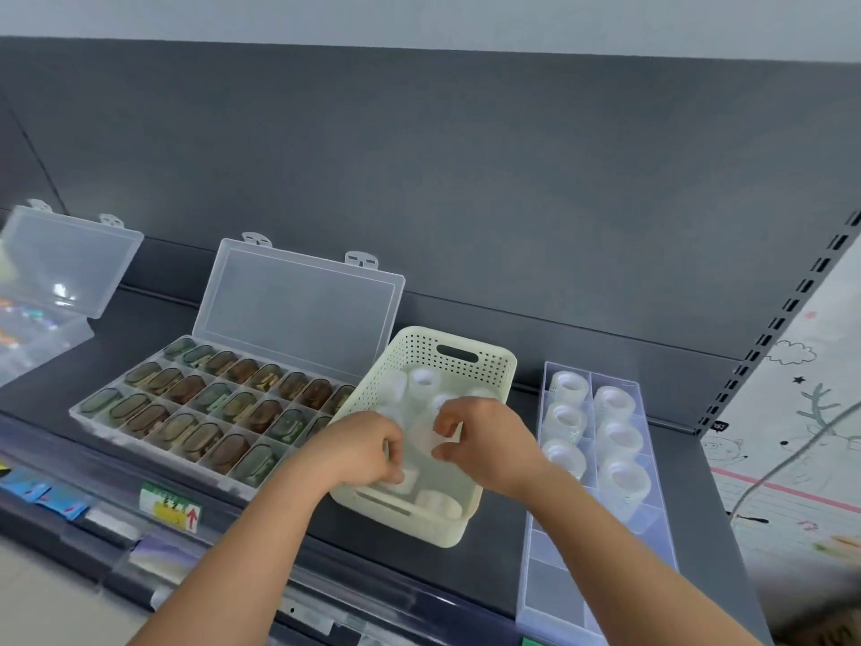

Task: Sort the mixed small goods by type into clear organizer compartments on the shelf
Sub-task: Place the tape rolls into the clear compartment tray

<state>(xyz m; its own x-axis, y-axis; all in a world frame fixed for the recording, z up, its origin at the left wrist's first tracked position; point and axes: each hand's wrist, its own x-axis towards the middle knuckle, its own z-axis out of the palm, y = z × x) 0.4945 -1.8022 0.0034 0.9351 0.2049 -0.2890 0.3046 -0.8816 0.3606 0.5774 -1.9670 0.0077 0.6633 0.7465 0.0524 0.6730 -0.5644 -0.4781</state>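
A cream perforated basket [372, 394] stands on the dark shelf and holds several clear tape rolls [425, 380]. Both of my hands reach into it. My left hand [361, 447] has its fingers curled round a small white item near the basket's front. My right hand [484, 440] pinches a clear tape roll [426, 440] between thumb and fingers. To the right lies a clear organizer [652, 505] with several tape rolls in its far compartments; its near compartments hold nothing.
An open clear box [298, 300] left of the basket has compartments filled with brown and green oval goods [186, 414]. Another open clear box [60, 258] sits at the far left. Price labels [170, 505] line the shelf's front edge. A printed sheet [801, 459] hangs at right.
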